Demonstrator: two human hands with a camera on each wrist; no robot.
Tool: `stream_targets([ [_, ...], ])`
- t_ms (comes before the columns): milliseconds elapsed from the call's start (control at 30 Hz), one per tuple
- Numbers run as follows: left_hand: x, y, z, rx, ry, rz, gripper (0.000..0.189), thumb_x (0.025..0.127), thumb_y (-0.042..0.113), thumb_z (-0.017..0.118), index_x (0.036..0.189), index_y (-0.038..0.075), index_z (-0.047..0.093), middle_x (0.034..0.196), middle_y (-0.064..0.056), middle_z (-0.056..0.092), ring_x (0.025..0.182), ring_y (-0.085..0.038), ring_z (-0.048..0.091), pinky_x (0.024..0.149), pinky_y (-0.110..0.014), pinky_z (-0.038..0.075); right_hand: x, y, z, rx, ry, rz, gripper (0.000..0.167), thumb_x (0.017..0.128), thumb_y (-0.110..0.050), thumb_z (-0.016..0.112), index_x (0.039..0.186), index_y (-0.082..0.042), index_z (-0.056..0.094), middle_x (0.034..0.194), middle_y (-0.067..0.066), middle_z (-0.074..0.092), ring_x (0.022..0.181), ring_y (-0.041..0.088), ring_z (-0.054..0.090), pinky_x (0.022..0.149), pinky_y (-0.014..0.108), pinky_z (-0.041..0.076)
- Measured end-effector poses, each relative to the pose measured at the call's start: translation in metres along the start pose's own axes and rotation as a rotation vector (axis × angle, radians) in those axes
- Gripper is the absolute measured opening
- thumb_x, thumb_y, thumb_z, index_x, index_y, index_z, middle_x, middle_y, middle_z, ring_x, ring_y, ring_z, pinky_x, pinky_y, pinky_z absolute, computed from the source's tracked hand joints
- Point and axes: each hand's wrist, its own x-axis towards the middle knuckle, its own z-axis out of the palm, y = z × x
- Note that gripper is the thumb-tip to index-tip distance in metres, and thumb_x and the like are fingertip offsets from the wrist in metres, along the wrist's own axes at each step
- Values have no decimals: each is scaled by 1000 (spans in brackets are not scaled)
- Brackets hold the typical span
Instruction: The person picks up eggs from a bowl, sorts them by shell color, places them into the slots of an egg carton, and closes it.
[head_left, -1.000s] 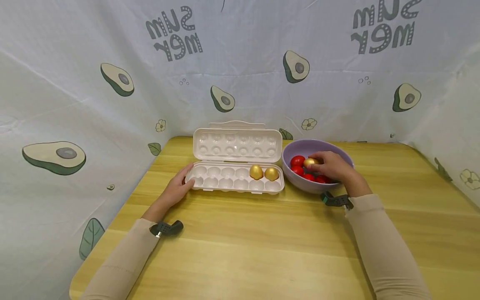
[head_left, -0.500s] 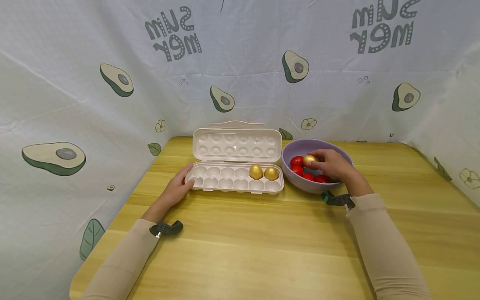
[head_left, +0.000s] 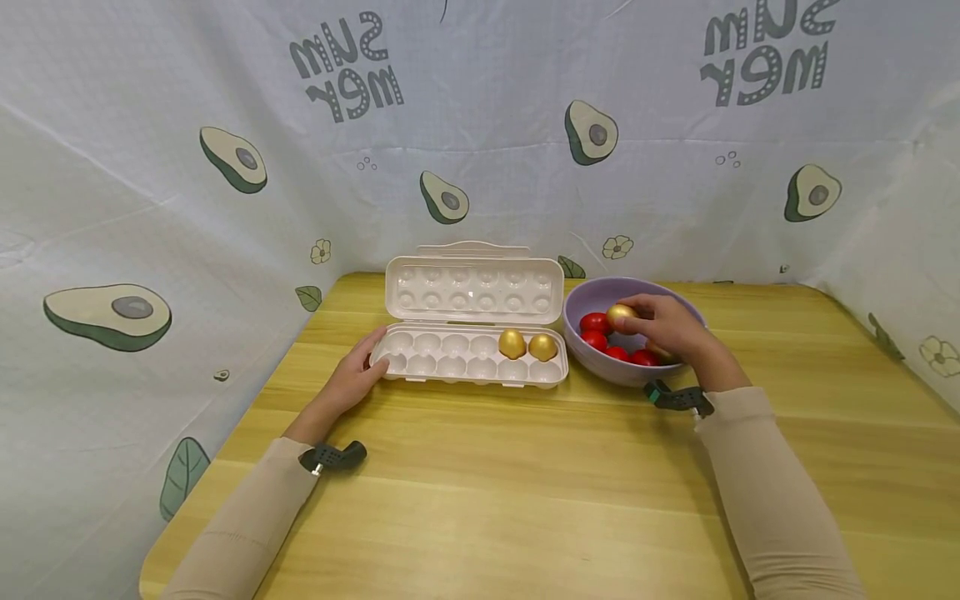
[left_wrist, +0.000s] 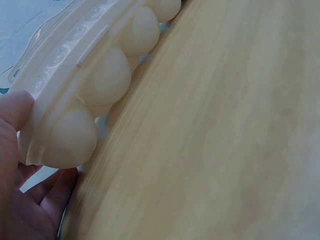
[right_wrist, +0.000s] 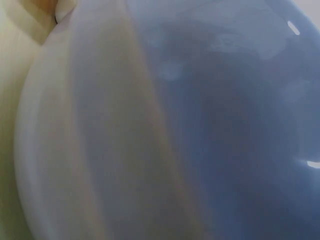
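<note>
A cream plastic egg carton (head_left: pixel 450 383) lies with its lid (head_left: pixel 474 290) raised at the back. Two gold eggs, one at the far right end (head_left: pixel 543 347) and one beside it (head_left: pixel 512 343), sit in its back row. My left hand (head_left: pixel 356 373) grips the carton's left end; in the left wrist view the thumb (left_wrist: pixel 16 109) is at the rim and fingers curl below. At the purple bowl (head_left: pixel 600 360), my right hand (head_left: pixel 667 325) pinches another gold egg (head_left: pixel 620 315) above several red eggs (head_left: pixel 595 322). The right wrist view shows mostly the bowl's wall (right_wrist: pixel 115 125), blurred.
The carton and bowl stand side by side on a wooden table (head_left: pixel 480 483). A white cloth printed with avocados (head_left: pixel 592 133) hangs behind and at the sides. Dark wrist mounts (head_left: pixel 333 457) sit on both arms.
My right hand has risen slightly with the gold egg between its fingers. A further gold egg now shows under that hand in the bowl. The left hand and carton have stayed put.
</note>
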Motion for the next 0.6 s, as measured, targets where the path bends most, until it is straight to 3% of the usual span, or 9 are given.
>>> stream_targets([
  [300,1,0,0,2,4,3,56,97,0,48,146,-13,24,152,-31,22,141,-43,21,115,-51,19,0,1,0,53,-3,12,51,94,-29,63,133,1,53,126,24,58,112,35,51,94,42,44],
  [600,-1,1,0,9,6,0,56,97,0,48,147,-12,24,152,-31,22,141,-43,20,115,-52,19,0,0,-1,71,-13,37,56,94,-30,62,139,-1,46,135,25,50,124,41,45,104,56,37],
])
